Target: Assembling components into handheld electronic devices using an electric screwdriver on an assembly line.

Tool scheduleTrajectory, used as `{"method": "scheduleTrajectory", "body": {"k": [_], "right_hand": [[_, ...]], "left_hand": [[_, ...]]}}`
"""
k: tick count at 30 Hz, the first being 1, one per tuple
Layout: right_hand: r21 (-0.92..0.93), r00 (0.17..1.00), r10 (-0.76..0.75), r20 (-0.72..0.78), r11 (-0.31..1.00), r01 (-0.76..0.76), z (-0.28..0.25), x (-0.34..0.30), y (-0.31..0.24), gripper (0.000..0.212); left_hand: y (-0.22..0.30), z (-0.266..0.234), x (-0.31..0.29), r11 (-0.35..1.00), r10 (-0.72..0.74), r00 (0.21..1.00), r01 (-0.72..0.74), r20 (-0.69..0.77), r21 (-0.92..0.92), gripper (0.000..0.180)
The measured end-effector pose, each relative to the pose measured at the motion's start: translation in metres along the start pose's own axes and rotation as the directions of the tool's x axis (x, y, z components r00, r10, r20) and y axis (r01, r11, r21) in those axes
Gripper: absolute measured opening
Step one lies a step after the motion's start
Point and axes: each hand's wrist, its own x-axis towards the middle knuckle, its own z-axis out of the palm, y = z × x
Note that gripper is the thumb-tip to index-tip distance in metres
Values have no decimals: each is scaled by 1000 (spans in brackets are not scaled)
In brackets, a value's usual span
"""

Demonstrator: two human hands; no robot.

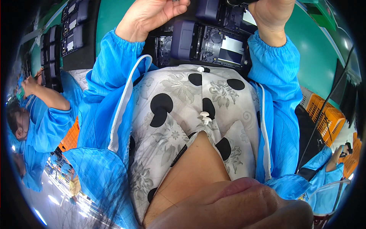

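Left hand [150, 17] hangs over the green bench [110, 15], its fingers [173, 7] curled round something small at the upper edge; what it is cannot be told. Just right of and below these fingers lies a dark open device housing [207, 45], long axis running left to right, a second housing [225, 13] beyond it. Right hand [272, 17] sits over their right ends, nearer them; its fingers are cut off, grip unknowable.
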Motion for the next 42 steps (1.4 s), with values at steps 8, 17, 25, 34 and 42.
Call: {"method": "scheduleTrajectory", "body": {"k": [8, 17, 25, 34, 42], "right_hand": [[150, 998, 56, -21, 987, -53, 0, 4, -6, 45], [-88, 985, -128, -116, 989, 118, 34, 13, -65, 64], [12, 949, -143, -281, 988, 153, 71, 19, -66, 61], [91, 950, -118, -289, 984, 150, 76, 21, -66, 61], [113, 944, -132, -302, 978, 174, 72, 20, -59, 61]], "left_hand": [[-3, 15, -8, 1000, -4, 1000, 3, 30, 29, 19], [8, 24, -8, 998, -48, 997, 46, -58, -34, 16], [-1, 27, -7, 994, -100, 991, 104, 91, -43, 22], [-5, 22, -7, 999, -47, 997, 47, 62, -12, 20], [-3, 25, -6, 999, -40, 998, 38, 58, 28, 19]]}}
